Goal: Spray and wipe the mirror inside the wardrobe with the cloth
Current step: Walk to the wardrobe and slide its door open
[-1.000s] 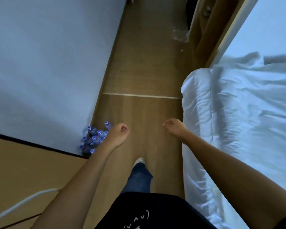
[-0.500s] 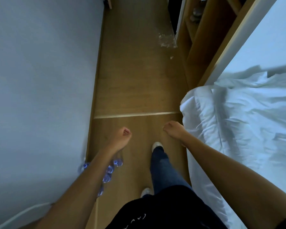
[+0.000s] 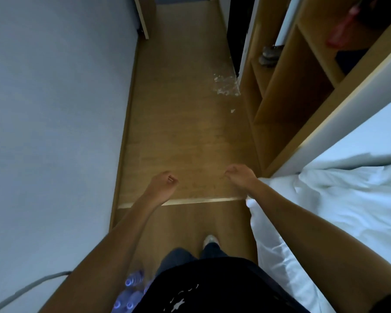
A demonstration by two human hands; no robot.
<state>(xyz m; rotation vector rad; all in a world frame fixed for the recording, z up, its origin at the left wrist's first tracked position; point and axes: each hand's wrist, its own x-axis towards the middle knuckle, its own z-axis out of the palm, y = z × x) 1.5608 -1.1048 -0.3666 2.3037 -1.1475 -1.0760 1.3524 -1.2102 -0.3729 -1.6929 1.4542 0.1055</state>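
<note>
- Wooden flooring (image 3: 185,136) fills the corridor, and more of it is seen ahead than a second ago; the pale strip (image 3: 201,200) across it, formerly far ahead, now lies level with the wrists, so ground has been covered toward the wardrobe.
- At 9 o'clock the grey wall (image 3: 54,120) runs the whole left side, where a wooden desktop was seen a second ago.
- At 3 to 5 o'clock the white bedding (image 3: 348,211) is being passed; its corner touches the right forearm.
- At 1 to 2 o'clock the open wardrobe (image 3: 287,86) has come much nearer. Shelves, a dark bundle (image 3: 269,55) and something red (image 3: 341,30) can be made out; no mirror can be told from here, nor any spray bottle or cloth.
- At 12 to 1 o'clock white debris (image 3: 227,85) lies on the floor beside the wardrobe's base.
- At 7 o'clock the pack of water bottles (image 3: 131,292) has dropped behind the left arm.
- The left hand (image 3: 164,185) is loosely curled and nothing is held in it; the right hand (image 3: 240,176), at centre, hangs with fingers relaxed downward, likewise holding nothing.
- It is judged that the approach is nearly done, and that cloth and spray must yet be fetched before any wiping.
</note>
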